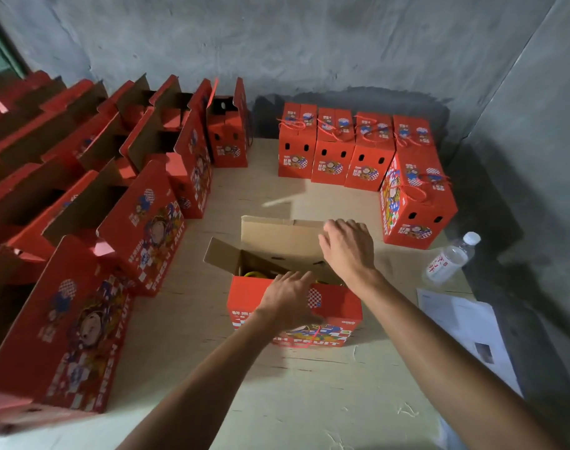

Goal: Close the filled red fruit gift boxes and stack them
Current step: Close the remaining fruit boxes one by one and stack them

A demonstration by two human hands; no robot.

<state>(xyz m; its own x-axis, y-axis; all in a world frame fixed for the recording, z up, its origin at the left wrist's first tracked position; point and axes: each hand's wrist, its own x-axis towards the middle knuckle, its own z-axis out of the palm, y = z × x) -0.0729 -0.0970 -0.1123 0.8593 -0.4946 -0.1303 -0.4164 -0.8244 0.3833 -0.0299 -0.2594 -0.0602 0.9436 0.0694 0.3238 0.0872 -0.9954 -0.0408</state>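
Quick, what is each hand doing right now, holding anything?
Left hand: open, fingers straight, resting on the near top edge of the open red box.
Right hand: open, fingers on the box's brown far flap, gripping nothing.

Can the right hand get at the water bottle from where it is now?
Probably yes. The right hand rests on the open box's flap, and the water bottle lies to its right with only bare tabletop between them.

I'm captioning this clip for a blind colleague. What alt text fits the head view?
Two hands work at an open red gift box on a table: the left hand on its near edge, the right hand on the far flap. Open boxes line the left; closed boxes stand behind.
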